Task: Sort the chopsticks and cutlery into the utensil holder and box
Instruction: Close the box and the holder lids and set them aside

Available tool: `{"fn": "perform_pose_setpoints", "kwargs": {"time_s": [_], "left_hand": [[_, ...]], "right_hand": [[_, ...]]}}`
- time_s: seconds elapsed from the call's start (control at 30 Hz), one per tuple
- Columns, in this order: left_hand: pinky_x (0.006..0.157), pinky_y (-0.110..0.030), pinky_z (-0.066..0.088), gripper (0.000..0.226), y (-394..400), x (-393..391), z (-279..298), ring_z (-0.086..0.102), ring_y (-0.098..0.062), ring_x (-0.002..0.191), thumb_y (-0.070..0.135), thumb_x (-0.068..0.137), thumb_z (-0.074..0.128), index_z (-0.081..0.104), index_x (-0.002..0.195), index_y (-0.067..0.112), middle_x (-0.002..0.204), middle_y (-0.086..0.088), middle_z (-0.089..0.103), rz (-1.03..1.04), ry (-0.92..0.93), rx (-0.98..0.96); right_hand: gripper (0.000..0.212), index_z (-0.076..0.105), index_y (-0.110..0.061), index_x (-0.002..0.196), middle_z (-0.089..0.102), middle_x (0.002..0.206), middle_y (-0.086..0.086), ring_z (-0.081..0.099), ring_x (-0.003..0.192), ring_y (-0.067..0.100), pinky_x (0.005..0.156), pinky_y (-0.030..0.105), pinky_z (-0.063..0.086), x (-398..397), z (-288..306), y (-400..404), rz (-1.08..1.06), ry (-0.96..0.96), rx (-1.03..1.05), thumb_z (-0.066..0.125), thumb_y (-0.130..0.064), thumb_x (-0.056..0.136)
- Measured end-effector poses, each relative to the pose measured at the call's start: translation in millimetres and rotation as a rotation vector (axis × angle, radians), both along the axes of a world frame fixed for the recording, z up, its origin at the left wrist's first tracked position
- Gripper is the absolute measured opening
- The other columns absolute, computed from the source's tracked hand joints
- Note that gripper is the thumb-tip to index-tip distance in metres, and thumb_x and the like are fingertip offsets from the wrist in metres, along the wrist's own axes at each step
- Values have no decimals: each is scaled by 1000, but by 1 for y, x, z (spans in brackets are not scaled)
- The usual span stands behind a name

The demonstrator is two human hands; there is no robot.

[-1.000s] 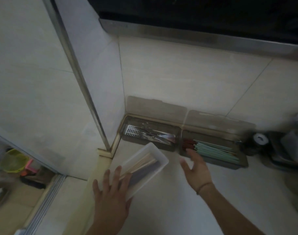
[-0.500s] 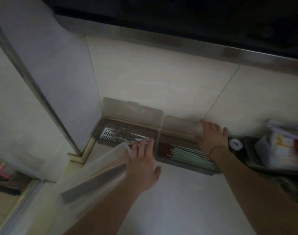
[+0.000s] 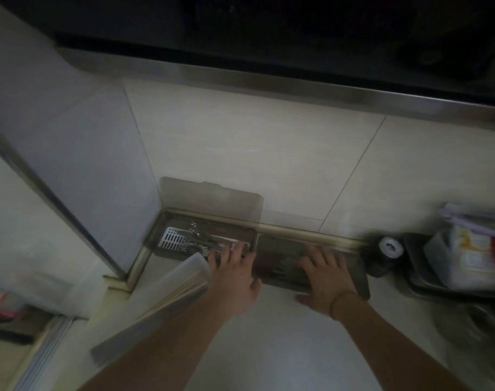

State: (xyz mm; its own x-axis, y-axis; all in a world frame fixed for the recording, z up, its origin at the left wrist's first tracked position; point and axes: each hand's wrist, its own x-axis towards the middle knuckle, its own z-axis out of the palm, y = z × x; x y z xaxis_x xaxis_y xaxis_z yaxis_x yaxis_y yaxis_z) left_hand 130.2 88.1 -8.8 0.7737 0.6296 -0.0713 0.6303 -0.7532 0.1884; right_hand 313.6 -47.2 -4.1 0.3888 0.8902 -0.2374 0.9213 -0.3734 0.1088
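Note:
A two-part utensil holder sits against the wall in the counter corner. Its left compartment (image 3: pixel 167 224) stands open with its lid (image 3: pixel 209 203) leaning on the wall, and metal cutlery (image 3: pixel 195 239) lies inside. The right compartment's tinted lid (image 3: pixel 280 249) lies down over the chopsticks. My right hand (image 3: pixel 325 277) rests flat on that lid, fingers spread. My left hand (image 3: pixel 235 275) reaches with straight fingers to the front edge of the left compartment. A translucent box (image 3: pixel 167 289) holding wooden chopsticks (image 3: pixel 184 286) lies tilted under my left forearm.
A dark jar with a white cap (image 3: pixel 390 248) stands right of the holder. A tray with packets (image 3: pixel 466 258) is at the far right. A metal door frame (image 3: pixel 60 210) borders the corner on the left. A dark range hood (image 3: pixel 268 38) hangs above.
The right compartment's lid has come down from the wall and now lies shut under my right hand. My left hand has moved forward to the left compartment's edge.

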Motion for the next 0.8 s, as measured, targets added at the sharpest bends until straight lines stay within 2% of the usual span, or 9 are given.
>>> {"fn": "perform_pose_setpoints", "kwargs": {"time_s": [0.07,0.17,0.27,0.43,0.53,0.6,0.67,0.73,0.8], "left_hand": [[113,-59,6,65,3,-8,-1,9,-28,142,53,87,47,24,144,31,154,1,10,-34,11,14],[113,-60,6,73,6,-19,0,12,-27,141,60,81,50,24,144,33,151,1,12,-39,51,23],[113,-59,6,77,8,-26,3,17,-28,139,62,77,52,25,143,33,148,2,17,-25,55,-3],[112,-62,1,80,12,-38,2,15,-31,139,59,77,55,22,144,27,150,-3,15,-81,96,11],[112,-63,-5,85,14,-50,4,3,-33,144,59,79,54,14,147,29,155,-3,4,-79,94,26],[112,-64,-6,88,18,-62,5,-5,-32,146,60,79,54,7,148,32,159,-1,-5,-62,109,13],[111,-64,-2,94,25,-77,4,-6,-34,145,59,75,58,3,148,35,158,1,-12,-11,134,-8],[111,-62,7,100,35,-92,3,2,-36,143,55,72,64,0,147,39,157,3,-14,52,158,-71],[109,-55,22,104,43,-104,2,18,-35,137,54,68,67,0,147,42,157,3,-5,62,165,-115]], "right_hand": [[87,25,-32,138,13,154,3,14,141,31,112,56,9,8,3,19,-7,30,-65,62,-66,67],[91,24,-34,136,23,148,2,23,135,27,111,51,18,12,-1,22,-31,59,-39,64,-64,60],[91,25,-35,136,23,147,1,24,133,26,113,47,21,7,-7,-2,-64,45,13,59,-64,57],[95,16,-33,143,10,154,2,12,141,26,118,48,10,-5,-12,-60,-214,82,-38,55,-68,64],[105,12,-33,145,6,156,2,10,142,27,117,50,9,-10,1,-66,-234,55,-153,43,-85,59],[115,14,-35,146,3,158,1,4,145,28,115,52,3,-15,15,-48,-211,86,-163,22,-98,50],[101,22,-37,144,4,158,-2,1,145,25,116,48,6,-21,31,-9,-175,125,-43,13,-93,60],[73,32,-33,140,17,156,-3,11,144,20,117,40,16,-27,42,45,-126,175,121,33,-74,81],[59,39,-25,139,30,151,1,22,139,21,114,35,25,-37,50,101,-78,233,265,53,-52,88]]}}
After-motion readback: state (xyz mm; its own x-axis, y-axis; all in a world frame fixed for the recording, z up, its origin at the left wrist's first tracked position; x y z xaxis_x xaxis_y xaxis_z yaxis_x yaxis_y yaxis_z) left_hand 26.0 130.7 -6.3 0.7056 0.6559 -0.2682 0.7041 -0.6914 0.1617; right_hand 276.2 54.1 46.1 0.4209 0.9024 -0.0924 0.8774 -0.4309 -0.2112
